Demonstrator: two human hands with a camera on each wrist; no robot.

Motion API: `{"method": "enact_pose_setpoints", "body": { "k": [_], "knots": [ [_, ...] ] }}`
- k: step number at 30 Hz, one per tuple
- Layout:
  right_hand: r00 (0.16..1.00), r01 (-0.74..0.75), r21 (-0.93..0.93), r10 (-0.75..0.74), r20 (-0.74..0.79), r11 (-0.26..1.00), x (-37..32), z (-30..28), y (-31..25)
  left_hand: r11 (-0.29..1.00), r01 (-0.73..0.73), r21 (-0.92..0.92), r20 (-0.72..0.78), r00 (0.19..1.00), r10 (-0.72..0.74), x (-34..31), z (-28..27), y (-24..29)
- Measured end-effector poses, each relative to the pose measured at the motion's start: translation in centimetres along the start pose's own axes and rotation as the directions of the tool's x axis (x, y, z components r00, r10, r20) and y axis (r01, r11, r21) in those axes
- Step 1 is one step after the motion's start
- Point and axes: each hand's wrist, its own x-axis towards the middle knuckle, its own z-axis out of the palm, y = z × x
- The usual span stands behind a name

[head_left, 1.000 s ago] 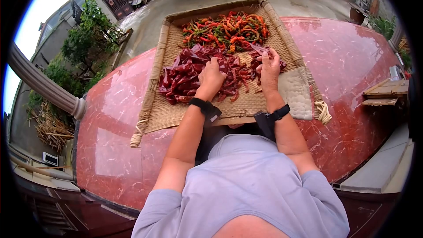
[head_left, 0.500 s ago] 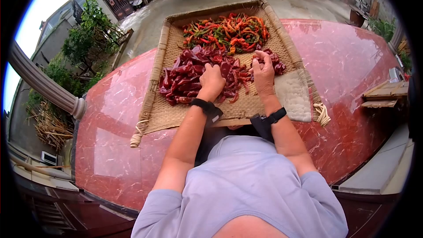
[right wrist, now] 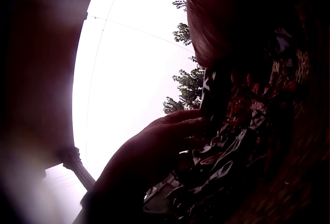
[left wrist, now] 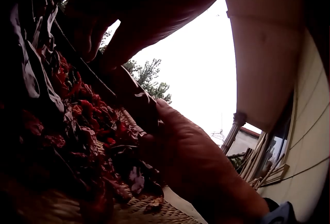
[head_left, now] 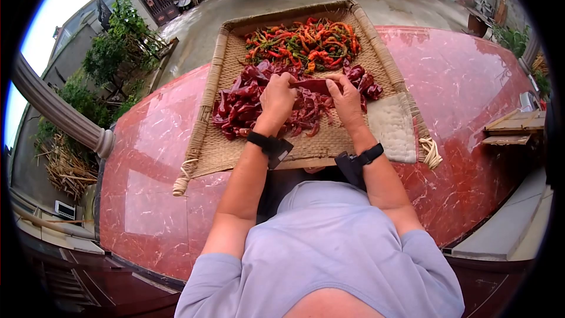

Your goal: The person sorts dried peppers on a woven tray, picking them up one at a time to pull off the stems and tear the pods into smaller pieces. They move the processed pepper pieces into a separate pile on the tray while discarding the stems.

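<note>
A dark red dried chili [head_left: 312,86] is stretched between both hands above the woven tray [head_left: 203,118]. My left hand [head_left: 278,101] pinches its left end, and my right hand [head_left: 348,103] pinches the right end between thumb and fingers. The left wrist view shows the same chili [left wrist: 138,98] spanning the two hands. Under and left of the hands lies a heap of dark red dried chilies [head_left: 235,106]. A smaller cluster [head_left: 368,85] sits right of the right hand. At the tray's far end is a pile of orange, red and green chilies [head_left: 303,41].
A pale cloth patch [head_left: 393,126] covers the tray's right near part. The tray rests over a red marble surface [head_left: 465,82]. A stone column [head_left: 65,109], plants [head_left: 112,53] and a stick pile [head_left: 67,168] stand left; a wooden box [head_left: 517,121] is at right.
The left hand has moved up slightly and the right hand inward to the left, so they are closer together. A chili now spans them, lifted above the heap.
</note>
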Motion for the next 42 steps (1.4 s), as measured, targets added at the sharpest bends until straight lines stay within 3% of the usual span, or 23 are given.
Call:
{"method": "enact_pose_setpoints", "body": {
  "k": [1,3,9,12,14,19,23,29,32,34,37,40,42],
  "knots": [
    [0.994,0.040,0.005,-0.040,-0.103,0.999,0.2,-0.2,0.0,0.997,0.015,0.070,-0.024,1.000,-0.014,0.3,0.2,-0.9],
    [0.950,0.119,0.044,-0.101,-0.297,0.992,0.8,-0.5,0.0,0.978,0.019,0.210,0.072,0.997,-0.035,0.9,0.5,-2.5],
    [0.876,0.090,0.088,-0.037,-0.481,0.992,1.6,-1.5,1.8,0.925,-0.023,0.379,0.232,0.970,-0.071,0.5,0.6,-2.8],
    [0.814,0.086,-0.128,-0.144,-0.563,0.988,1.8,-1.8,2.2,0.908,-0.053,0.415,0.323,0.942,-0.092,0.8,0.4,-2.6],
    [0.828,0.110,-0.161,-0.180,-0.531,0.981,1.8,-2.1,2.2,0.913,-0.073,0.401,0.321,0.945,-0.066,0.6,0.3,-2.6],
    [0.890,0.198,-0.243,-0.278,-0.362,0.950,0.8,-1.0,0.7,0.879,-0.213,0.427,0.169,0.974,0.154,0.3,1.2,-3.9],
    [0.960,0.173,-0.227,-0.216,-0.178,0.958,0.4,-0.4,0.5,0.807,-0.301,0.508,0.175,0.954,0.245,0.9,1.8,-5.3],
    [0.983,0.178,-0.119,-0.170,0.074,0.977,0.1,0.1,-0.5,0.901,-0.328,0.284,0.057,0.944,0.326,0.6,0.2,-2.5],
    [0.981,0.106,-0.042,-0.098,0.165,0.993,-0.2,0.5,-0.1,0.926,-0.377,0.034,0.199,0.910,0.364,0.6,-0.3,-0.9],
    [0.970,-0.002,-0.029,0.009,0.243,1.000,0.0,0.1,0.0,0.938,-0.346,0.008,0.216,0.917,0.336,0.7,-0.5,0.1],
    [0.996,0.085,-0.039,-0.084,0.043,0.996,0.6,0.3,1.4,0.963,-0.267,-0.022,0.114,0.957,0.268,0.9,-0.2,0.7],
    [0.977,0.080,0.084,-0.061,-0.203,0.993,0.7,-0.3,0.6,0.989,-0.146,-0.034,0.140,0.979,0.150,1.3,0.8,0.0],
    [0.952,0.090,0.120,-0.050,-0.302,0.989,0.7,-0.9,-0.1,0.993,-0.115,-0.018,0.330,0.937,0.114,2.0,2.5,-2.0]
  ]
}}
